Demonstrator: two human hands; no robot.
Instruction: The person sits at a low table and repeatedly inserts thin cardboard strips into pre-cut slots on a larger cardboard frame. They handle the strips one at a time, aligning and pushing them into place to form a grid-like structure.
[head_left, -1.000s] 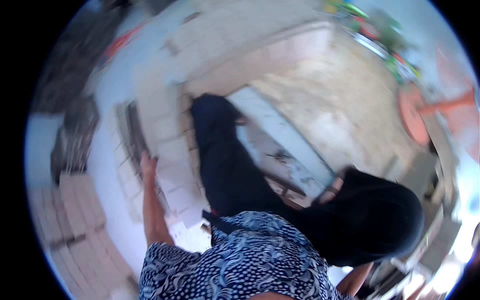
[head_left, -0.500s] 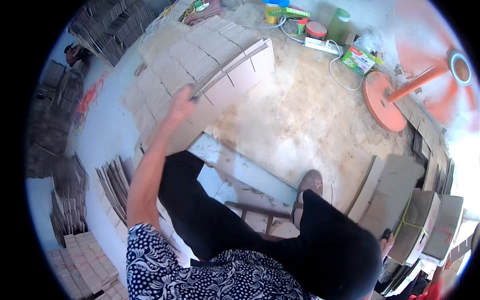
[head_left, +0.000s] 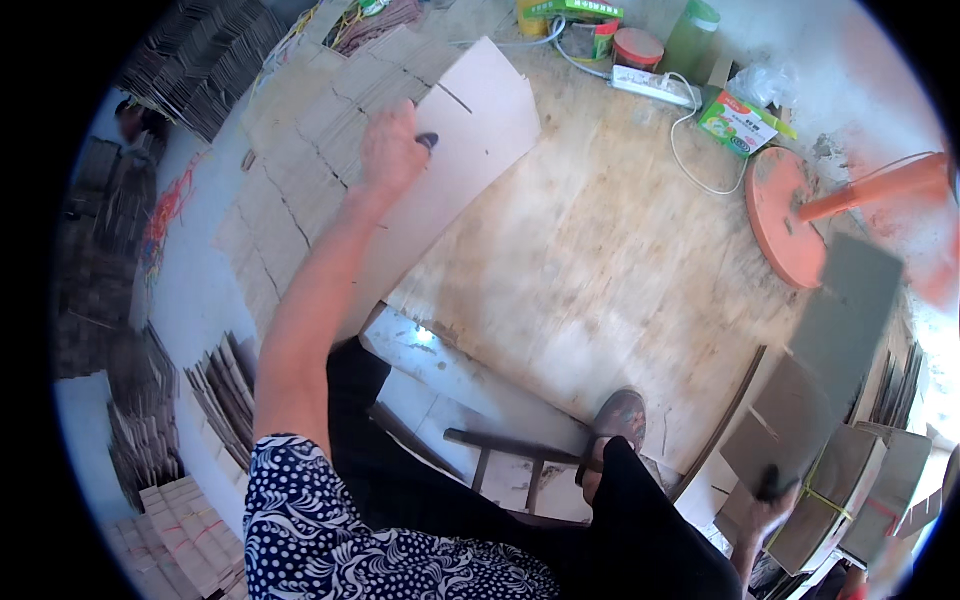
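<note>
My left hand [head_left: 393,150] is closed at the top edge of a slotted cardboard sheet [head_left: 460,140], which leans at the front of a long row of upright cardboard pieces [head_left: 310,150]. A dark cover shows on its thumb. Far to the right, my right hand [head_left: 775,508] grips the lower end of a long grey-brown cardboard strip [head_left: 830,340], slightly blurred and raised at a tilt. Something dark covers a digit there too, and the remaining fingers are partly hidden.
An orange fan base [head_left: 785,220] stands beyond the strip. A white power strip [head_left: 655,86], a green jar [head_left: 690,40] and a small box [head_left: 738,122] line the back. Tied cardboard bundles [head_left: 835,490] sit at right; my shoe [head_left: 618,415] rests on the wooden board [head_left: 560,250].
My left hand has moved up and right, and the front sheet now stands apart from the row. My right hand has come further into view with the cardboard strip lifted.
</note>
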